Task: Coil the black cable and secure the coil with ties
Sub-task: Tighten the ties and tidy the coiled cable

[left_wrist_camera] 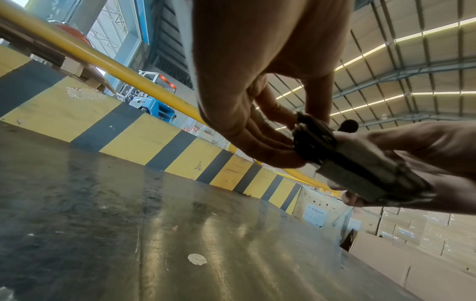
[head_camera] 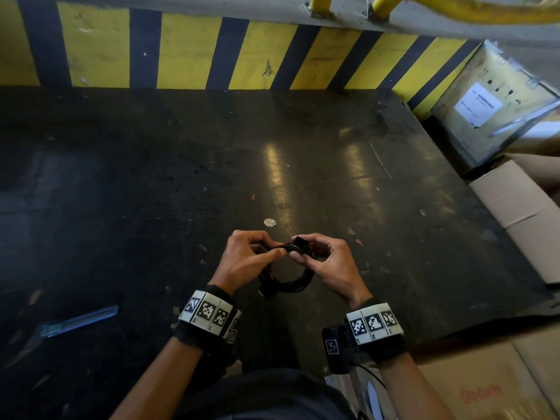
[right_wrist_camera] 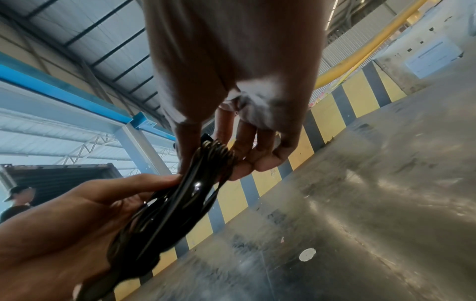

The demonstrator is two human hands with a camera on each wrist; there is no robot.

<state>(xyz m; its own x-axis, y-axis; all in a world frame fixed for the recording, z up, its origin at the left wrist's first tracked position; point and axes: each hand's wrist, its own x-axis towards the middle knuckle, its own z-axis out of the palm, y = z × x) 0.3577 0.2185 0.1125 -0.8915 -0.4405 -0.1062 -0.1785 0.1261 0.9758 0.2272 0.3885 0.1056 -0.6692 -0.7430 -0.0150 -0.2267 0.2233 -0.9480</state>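
The black cable [head_camera: 289, 281] is wound into a coil held up between both hands above the dark table [head_camera: 181, 177]. My left hand [head_camera: 274, 248] pinches the top of the coil [right_wrist_camera: 180, 203] between thumb and fingers. My right hand [head_camera: 303, 253] pinches a black tie [head_camera: 301, 241] that wraps the bundled strands right beside the left fingers, its free end sticking up. In the left wrist view the tie [left_wrist_camera: 360, 177] shows as a flat band across the right fingers [left_wrist_camera: 412, 146]. A black connector [head_camera: 266, 294] hangs at the coil's lower left.
A yellow-and-black striped barrier [head_camera: 188, 50] closes the table's far side. Cardboard boxes [head_camera: 515, 204] stand along the right edge. A long bluish tool [head_camera: 78, 322] lies at the near left, a white round sticker [head_camera: 269, 222] just beyond the hands. A person [right_wrist_camera: 18, 201] stands in the background.
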